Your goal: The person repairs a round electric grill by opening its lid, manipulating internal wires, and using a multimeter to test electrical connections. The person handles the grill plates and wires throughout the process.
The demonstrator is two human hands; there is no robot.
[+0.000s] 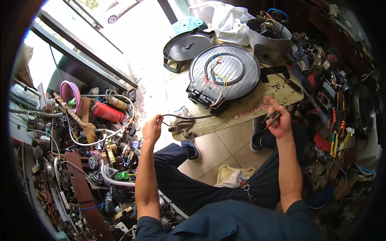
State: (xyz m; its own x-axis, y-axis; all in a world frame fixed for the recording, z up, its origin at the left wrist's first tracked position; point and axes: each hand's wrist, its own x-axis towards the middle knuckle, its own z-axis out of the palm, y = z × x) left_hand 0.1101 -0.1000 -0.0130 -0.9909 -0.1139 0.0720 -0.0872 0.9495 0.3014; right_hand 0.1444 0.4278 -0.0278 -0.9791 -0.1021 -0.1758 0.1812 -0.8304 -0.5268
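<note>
My left hand (152,129) pinches the end of a black cable (189,117), which runs right to the near edge of a round black appliance half (245,72). This shell has a ribbed face, a dark ring on it and loose red, blue and yellow wires (220,78); a hinge-like black part sits on its near left edge. My right hand (278,120) is closed around small dark pliers (272,119) with a reddish handle end, held in the air right of the shell. The fingers partly hide the pliers. Below the cable lies a grey work glove (181,127).
The worn board (209,127) bears reddish crumbs (253,111) and a screwdriver (290,83). Behind are a second round black pan (187,46), a white plastic bag (229,22) and a grey housing (270,42). Tools crowd the right; parts, hoses and a red cylinder (107,112) crowd the left.
</note>
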